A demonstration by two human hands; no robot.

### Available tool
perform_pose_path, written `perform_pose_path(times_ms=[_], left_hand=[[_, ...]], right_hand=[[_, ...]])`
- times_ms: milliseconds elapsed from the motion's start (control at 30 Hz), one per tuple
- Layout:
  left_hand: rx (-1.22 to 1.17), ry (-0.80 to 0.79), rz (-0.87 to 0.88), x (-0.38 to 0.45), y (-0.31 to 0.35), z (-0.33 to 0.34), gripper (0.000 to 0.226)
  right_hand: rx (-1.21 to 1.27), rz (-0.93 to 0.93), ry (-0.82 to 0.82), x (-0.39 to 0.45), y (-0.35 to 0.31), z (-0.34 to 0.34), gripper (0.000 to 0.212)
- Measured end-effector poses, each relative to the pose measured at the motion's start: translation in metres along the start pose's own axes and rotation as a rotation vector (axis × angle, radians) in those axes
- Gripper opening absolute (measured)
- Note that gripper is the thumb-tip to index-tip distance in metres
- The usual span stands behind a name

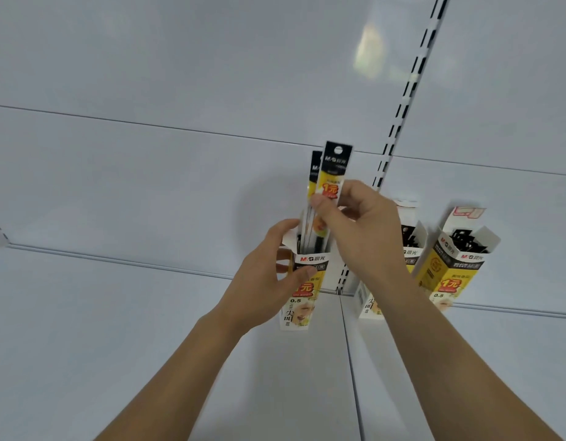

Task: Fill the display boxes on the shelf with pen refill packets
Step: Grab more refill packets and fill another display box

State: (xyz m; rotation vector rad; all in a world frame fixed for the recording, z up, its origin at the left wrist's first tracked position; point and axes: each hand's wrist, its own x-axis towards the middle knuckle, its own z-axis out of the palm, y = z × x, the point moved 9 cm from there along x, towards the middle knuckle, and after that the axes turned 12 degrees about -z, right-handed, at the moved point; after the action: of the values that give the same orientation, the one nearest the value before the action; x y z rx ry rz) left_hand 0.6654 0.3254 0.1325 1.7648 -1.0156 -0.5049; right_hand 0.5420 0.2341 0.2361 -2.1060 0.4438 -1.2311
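Left hand (269, 275) grips the front display box (302, 291) on the white shelf (116, 329), thumb across the printed front face, fingers curled round the left side near the open top flap. Box stands upright, a bit left of the seam between the two shelf panels, close to the back wall (148, 170). Right hand (358, 227) pinches a pen refill packet (332, 176) between thumb and fingers, roughly at mid-length; packet is upright, slightly tilted, lower end down inside the open top of the box, black header with hang hole sticking up well above it. A second packet (314, 168) sits just behind and left of the held one, also poking out of the same box; can't tell if the fingers touch it too. Two more display boxes to the right on the shelf: middle box (405, 246) mostly hidden behind the right forearm, right box (450, 265) leaning, top open, dark packet tops showing inside. Black-slotted upright rail (409, 90) runs up the back wall behind the right hand.
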Motion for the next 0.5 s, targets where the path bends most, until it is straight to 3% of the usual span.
perform_pose_path(times_ms=[233,400,500], left_hand=[[-0.013,-0.005,0.022,0.003,0.001,0.000,0.065],[-0.030,0.002,0.029,0.004,0.000,0.001,0.063],[-0.047,0.007,0.031,0.005,-0.001,0.000,0.065]], right_hand=[[0.051,-0.010,0.060,0.002,0.001,-0.011,0.017],[-0.131,0.016,-0.118,-0.011,0.026,0.010,0.011],[-0.195,0.004,-0.131,-0.015,0.035,0.009,0.013]])
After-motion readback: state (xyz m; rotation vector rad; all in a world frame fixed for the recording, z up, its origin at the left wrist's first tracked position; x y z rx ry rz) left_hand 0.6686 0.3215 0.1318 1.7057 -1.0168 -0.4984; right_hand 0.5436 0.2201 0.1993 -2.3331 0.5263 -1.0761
